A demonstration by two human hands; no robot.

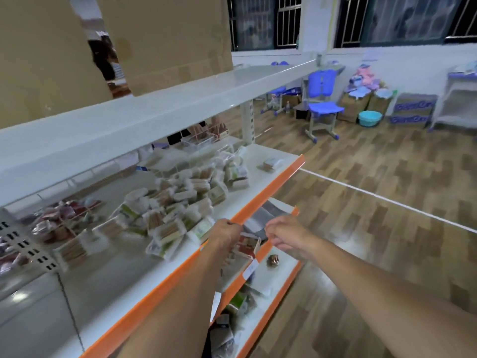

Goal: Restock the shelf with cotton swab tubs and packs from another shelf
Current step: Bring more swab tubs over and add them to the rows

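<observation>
We face a white metal shelf with an orange front lip; a heap of clear-wrapped cotton swab packs lies on it. Large brown cardboard boxes stand on the shelf above, and a blue plastic chair stands far right behind.

Head camera, looking down-forward, close over shelf front edge

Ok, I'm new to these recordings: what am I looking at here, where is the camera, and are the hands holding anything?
There is no robot: a person wears one wide-angle camera on the head, looking forward and down. The left hand and right hand reach out over the orange-edged shelf. Both have curled fingers; motion blur hides whether they hold anything. On the shelf lies a loose heap of cotton swab packs. Lower shelves hold other goods. Behind stand cardboard boxes and a blue chair.
</observation>
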